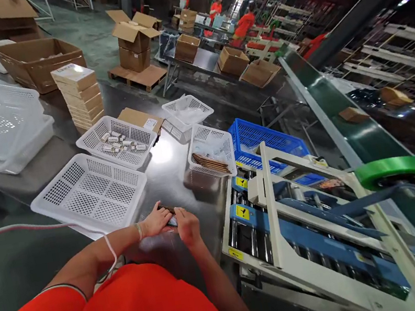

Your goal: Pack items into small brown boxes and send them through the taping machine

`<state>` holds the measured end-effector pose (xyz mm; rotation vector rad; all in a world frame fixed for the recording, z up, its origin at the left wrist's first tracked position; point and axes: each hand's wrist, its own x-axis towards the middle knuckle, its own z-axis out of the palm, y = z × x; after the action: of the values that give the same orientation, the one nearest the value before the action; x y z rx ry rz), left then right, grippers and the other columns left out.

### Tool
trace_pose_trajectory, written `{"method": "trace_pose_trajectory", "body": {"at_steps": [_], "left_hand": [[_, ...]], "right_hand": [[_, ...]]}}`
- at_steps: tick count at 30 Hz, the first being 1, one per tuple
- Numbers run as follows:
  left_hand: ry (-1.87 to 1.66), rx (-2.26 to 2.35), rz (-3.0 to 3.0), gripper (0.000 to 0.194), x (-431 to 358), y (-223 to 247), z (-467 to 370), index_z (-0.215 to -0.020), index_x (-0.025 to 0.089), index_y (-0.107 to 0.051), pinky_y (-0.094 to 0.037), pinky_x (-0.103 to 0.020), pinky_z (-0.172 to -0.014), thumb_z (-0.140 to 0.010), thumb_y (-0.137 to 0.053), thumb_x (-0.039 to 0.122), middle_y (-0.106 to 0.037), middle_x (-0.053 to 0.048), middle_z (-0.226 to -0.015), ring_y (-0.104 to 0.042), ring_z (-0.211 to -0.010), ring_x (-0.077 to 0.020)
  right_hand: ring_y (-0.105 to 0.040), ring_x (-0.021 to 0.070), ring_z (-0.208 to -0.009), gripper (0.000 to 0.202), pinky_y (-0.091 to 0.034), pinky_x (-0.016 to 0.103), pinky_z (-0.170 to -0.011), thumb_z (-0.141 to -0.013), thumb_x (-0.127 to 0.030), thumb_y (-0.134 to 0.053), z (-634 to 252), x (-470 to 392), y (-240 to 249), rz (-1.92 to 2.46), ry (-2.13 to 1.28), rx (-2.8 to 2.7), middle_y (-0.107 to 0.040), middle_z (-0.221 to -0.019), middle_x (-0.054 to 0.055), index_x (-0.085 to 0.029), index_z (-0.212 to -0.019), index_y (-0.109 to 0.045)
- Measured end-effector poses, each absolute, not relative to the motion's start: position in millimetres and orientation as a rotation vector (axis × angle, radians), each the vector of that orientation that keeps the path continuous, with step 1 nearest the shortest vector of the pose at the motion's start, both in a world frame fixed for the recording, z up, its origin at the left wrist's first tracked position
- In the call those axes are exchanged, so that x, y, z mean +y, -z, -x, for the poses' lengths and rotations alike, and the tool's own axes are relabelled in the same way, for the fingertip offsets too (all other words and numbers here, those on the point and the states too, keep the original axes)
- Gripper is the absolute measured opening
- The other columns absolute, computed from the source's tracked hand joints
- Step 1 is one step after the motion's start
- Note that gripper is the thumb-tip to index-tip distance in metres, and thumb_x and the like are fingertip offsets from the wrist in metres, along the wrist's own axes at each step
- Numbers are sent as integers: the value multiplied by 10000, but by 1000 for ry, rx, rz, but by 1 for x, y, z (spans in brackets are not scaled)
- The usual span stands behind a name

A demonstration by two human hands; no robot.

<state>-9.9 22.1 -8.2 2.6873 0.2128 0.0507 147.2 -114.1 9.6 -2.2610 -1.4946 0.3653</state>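
Small dark item (170, 216), mostly hidden, sits on the steel table (167, 178) at the near edge, pinched between both hands; what it is cannot be told. Left hand (156, 221) lies over its left end with fingers curled down onto it, and right hand (187, 225) closes on it from the right, thumb and fingers wrapped about its end. A white cable (44, 225) runs in from nine o'clock to the left wrist.

At ten o'clock of the hands, just beside them, rests an empty white basket (92, 193). Farther at eleven o'clock a second white basket (117, 141) carries small white tubes (121, 140). At one o'clock a third basket (211, 149) has flat brown pieces in it, with a blue crate (264, 140) touching its right side. At three o'clock stands a tape-sealing machine (281, 217) bearing a green tape roll (401, 171).

Beyond, at eleven o'clock, a stack of flat cartons (80, 94) stands on the table, with open cardboard boxes (38, 61) behind. At one o'clock, far off, people in orange (243, 24) work.
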Motion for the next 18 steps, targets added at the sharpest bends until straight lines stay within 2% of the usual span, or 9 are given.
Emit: {"method": "trace_pose_trajectory", "body": {"at_steps": [2, 4, 7, 9, 12, 14, 16, 18], "left_hand": [[6, 206, -2727, 390, 20, 2, 9, -1369, 197, -770, -358, -726, -1398, -1092, -768, 471, -786, -175, -1368, -698, -1328, -389], [68, 216, -2760, 443, 18, -4, 8, -1434, 185, -764, -344, -729, -1396, -1079, -764, 450, -776, -196, -1404, -678, -1363, -402], [108, 253, -2769, 481, 14, -12, 7, -1455, 146, -776, -340, -714, -1402, -1053, -777, 410, -773, -229, -1412, -680, -1371, -429], [133, 258, -2768, 514, 11, -16, 6, -1459, 111, -776, -327, -725, -1410, -1035, -796, 400, -762, -262, -1443, -677, -1392, -454], [135, 240, -2714, 527, 13, -21, 6, -1424, 110, -778, -335, -731, -1403, -989, -843, 400, -754, -277, -1478, -669, -1409, -465], [56, 257, -2549, 416, 23, -25, 8, -1327, 151, -791, -391, -669, -1379, -951, -847, 321, -796, -205, -1399, -696, -1347, -409], [-38, 300, -2344, 304, 41, -29, 13, -1237, 162, -769, -481, -548, -1305, -935, -759, 184, -819, -124, -1295, -708, -1254, -319], [-114, 382, -2203, 346, 64, -29, 20, -1232, 132, -724, -549, -437, -1177, -894, -668, 81, -807, -103, -1274, -683, -1208, -258]], "right_hand": [[-842, 320, -1094, 291, -662, 414, -988, -1085, -175, -562, -161, -138, -12, 2296, -196, -1316, -876, -1147, 180, -208, -1152, -843], [-835, 308, -1008, 266, -682, 414, -927, -1049, -191, -564, -172, -152, -12, 2336, -162, -1115, -864, -1056, 149, -198, -1117, -821], [-795, 262, -820, 180, -674, 358, -801, -942, -153, -647, -170, -144, -6, 2391, -457, -1089, -813, -872, 66, -196, -1038, -794], [-796, 251, -837, 197, -671, 347, -826, -935, -106, -659, -158, -127, -2, 2385, -607, -1264, -827, -900, 67, -181, -1048, -801], [-809, 261, -935, 221, -675, 366, -917, -979, -68, -648, -145, -111, -1, 2330, -636, -1494, -860, -998, 99, -175, -1059, -825], [-818, 274, -1015, 222, -683, 389, -999, -1023, -88, -655, -145, -117, -4, 2289, -628, -1553, -869, -1059, 115, -181, -1088, -846], [-817, 290, -1135, 206, -680, 410, -1090, -1052, -131, -691, -148, -133, -8, 2263, -627, -1591, -866, -1175, 138, -187, -1147, -865], [-792, 291, -1264, 210, -663, 401, -1161, -1049, -153, -746, -149, -152, -10, 2252, -633, -1642, -840, -1332, 150, -200, -1208, -874]]}}
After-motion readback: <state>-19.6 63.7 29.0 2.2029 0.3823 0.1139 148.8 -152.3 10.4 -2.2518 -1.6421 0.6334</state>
